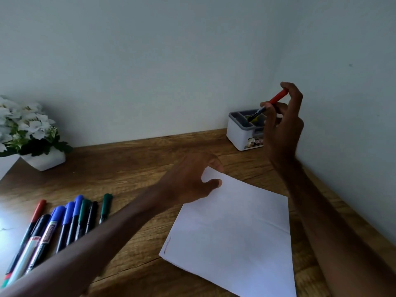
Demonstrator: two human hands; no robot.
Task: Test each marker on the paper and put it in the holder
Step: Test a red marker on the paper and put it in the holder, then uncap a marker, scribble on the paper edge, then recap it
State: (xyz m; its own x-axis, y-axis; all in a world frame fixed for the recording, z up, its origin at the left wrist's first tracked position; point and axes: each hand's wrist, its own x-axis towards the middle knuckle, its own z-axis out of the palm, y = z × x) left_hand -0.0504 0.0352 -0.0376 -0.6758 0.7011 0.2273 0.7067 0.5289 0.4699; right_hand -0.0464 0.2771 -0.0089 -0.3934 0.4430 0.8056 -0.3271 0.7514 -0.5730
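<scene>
The right grip [282,116] pinches a red-capped marker [277,97], tilted, its lower end over the holder [237,133] just below the fingers (left grip [188,181], fingers relaxed, rests on the paper [233,232]).

Noted white flowers [21,123] in a square white pot [46,160] at the far left corner of the wooden tabletop [132,159]. Glimpsed a second white pot [7,165] just beside it, partly out of view. Found a pale wall [150,61] behind.
</scene>
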